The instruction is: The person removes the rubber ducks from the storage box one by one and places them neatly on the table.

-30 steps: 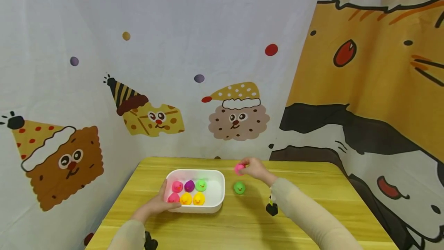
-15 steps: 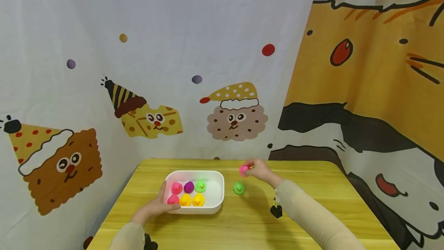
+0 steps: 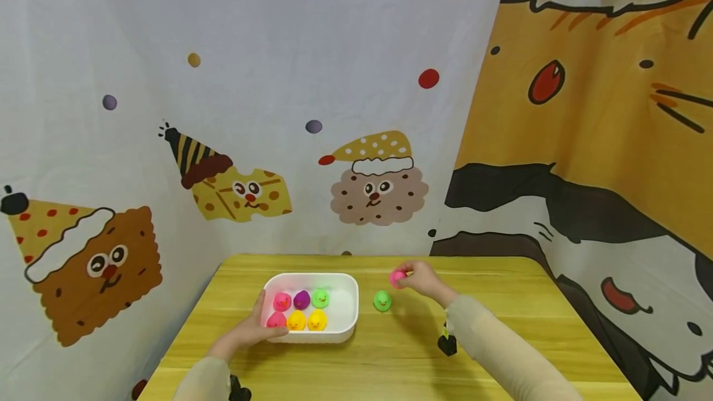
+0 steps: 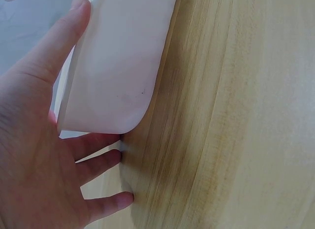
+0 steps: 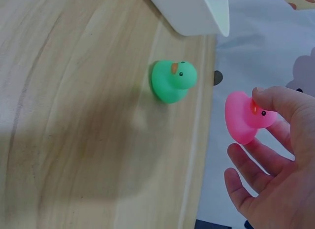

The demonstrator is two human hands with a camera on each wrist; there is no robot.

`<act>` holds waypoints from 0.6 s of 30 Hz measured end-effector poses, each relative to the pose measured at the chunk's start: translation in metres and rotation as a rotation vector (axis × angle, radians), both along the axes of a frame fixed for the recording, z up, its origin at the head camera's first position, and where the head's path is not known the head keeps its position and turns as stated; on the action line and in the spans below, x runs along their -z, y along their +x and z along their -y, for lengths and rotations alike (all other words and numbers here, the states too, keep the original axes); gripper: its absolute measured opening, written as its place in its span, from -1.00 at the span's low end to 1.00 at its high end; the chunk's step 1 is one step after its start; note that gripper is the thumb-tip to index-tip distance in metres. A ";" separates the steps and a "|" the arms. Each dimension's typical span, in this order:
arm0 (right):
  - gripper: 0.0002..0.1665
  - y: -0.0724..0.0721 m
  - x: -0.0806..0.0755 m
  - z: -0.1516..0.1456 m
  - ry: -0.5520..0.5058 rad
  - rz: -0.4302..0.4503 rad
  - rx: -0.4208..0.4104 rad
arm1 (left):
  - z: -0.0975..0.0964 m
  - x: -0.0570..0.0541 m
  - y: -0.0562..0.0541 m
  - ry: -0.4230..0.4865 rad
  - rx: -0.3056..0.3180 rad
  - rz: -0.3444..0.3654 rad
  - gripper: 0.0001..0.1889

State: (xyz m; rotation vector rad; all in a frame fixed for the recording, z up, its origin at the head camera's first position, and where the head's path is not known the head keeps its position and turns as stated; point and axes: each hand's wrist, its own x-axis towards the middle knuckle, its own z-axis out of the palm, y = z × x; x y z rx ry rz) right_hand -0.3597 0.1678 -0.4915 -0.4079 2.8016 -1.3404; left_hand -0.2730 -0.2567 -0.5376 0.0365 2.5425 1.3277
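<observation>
The right hand (image 3: 421,280) pinches a pink duck (image 3: 397,278) above the desk (image 3: 345,370), towards its far edge. A green duck (image 3: 382,301) stands nearer the near edge. The left hand (image 3: 247,330), fingers spread, touches the box (image 3: 317,338) round its near-left corner; six toys (image 3: 317,320) lie inside.

A person's left hand (image 3: 249,329) spans the near left corner of the white tub (image 3: 320,338); the right hand (image 3: 424,281) (thumb and finger pinched) hovers to the tub's right.
</observation>
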 end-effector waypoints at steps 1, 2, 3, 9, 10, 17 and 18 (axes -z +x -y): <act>-0.72 0.000 0.002 -0.001 0.002 0.001 0.000 | 0.000 -0.001 0.000 0.001 0.001 -0.001 0.31; -0.72 0.000 0.003 -0.002 0.003 0.002 -0.001 | 0.000 -0.001 0.001 0.002 0.001 0.000 0.31; -0.73 0.000 0.005 -0.003 0.002 0.002 0.000 | -0.001 -0.001 0.001 -0.002 0.006 0.005 0.30; -0.74 0.000 0.013 -0.009 -0.006 0.018 0.010 | -0.001 0.000 -0.001 0.013 -0.011 0.012 0.31; -0.74 0.000 0.013 -0.009 -0.001 0.021 0.013 | 0.000 0.000 -0.002 0.019 -0.017 0.008 0.31; -0.72 0.002 0.021 -0.013 0.036 0.031 0.044 | 0.000 0.001 -0.002 0.020 -0.019 0.014 0.31; -0.71 0.002 0.022 -0.013 0.036 0.036 0.048 | 0.000 0.001 -0.002 0.019 -0.018 0.012 0.31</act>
